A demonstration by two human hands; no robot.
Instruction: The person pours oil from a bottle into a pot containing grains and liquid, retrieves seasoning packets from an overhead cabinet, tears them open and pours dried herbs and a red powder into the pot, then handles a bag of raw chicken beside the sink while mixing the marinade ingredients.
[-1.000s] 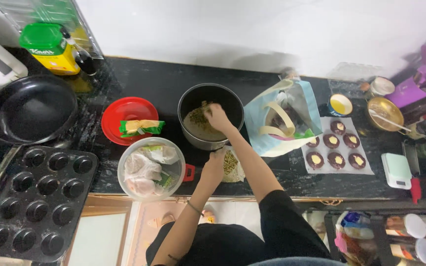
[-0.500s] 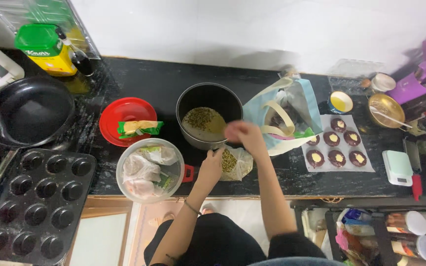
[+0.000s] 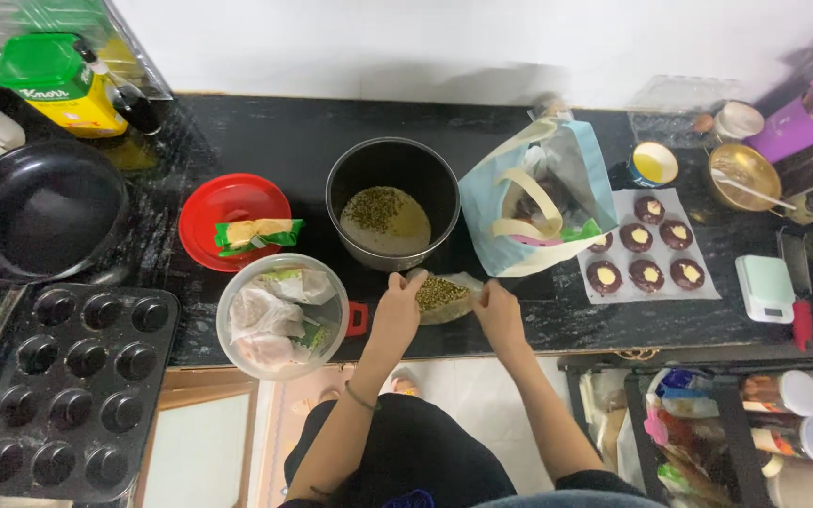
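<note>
Holding a clear bag of green beans (image 3: 442, 296) between them, left hand (image 3: 397, 306) at 9 o'clock and right hand (image 3: 501, 309) at 3 o'clock pinched its edges. Long axis ran 9-to-3. Black pot (image 3: 392, 202) stood at 12 o'clock, near, on the dark counter (image 3: 275, 141).

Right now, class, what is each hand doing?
Left hand: closed on the left edge of the clear bag of green beans.
Right hand: closed on its right edge.
</note>
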